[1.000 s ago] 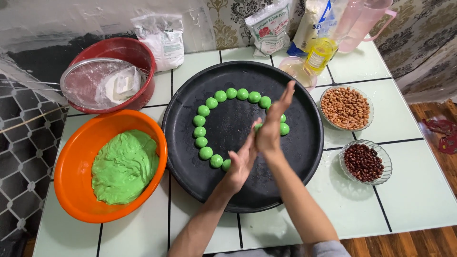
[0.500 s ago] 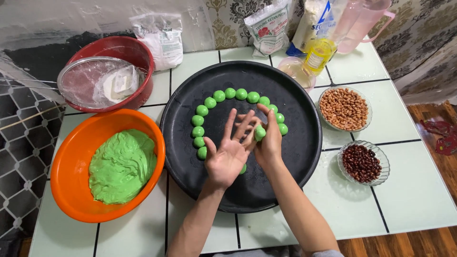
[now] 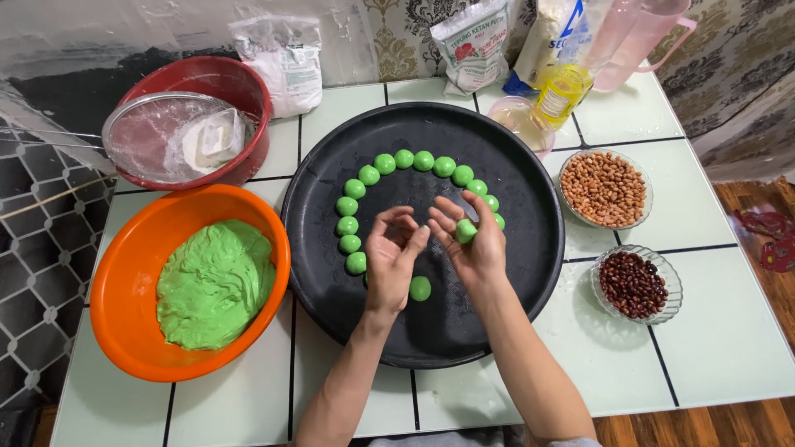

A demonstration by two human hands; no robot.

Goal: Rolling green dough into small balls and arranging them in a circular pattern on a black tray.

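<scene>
My right hand (image 3: 469,242) holds a small green dough ball (image 3: 465,230) between its fingers over the round black tray (image 3: 530,273). My left hand (image 3: 392,258) is beside it, fingers curled and apart, holding nothing. Several green dough balls (image 3: 404,159) lie in an arc on the tray, from its left side round to the right. One more ball (image 3: 420,288) lies on the tray just below my hands. An orange bowl (image 3: 132,257) with a mass of green dough (image 3: 215,283) stands left of the tray.
A red bowl (image 3: 240,91) with a sieve of white flour (image 3: 170,136) stands at the back left. Two glass dishes, one of peanuts (image 3: 604,189) and one of dark beans (image 3: 633,284), sit right of the tray. Flour bags, an oil bottle (image 3: 561,93) and a pink jug (image 3: 633,37) line the back.
My palms were pressed together rolling dough, then came apart. Now the right hand holds the rolled ball in its fingers and the left hand has drawn back, curled.
</scene>
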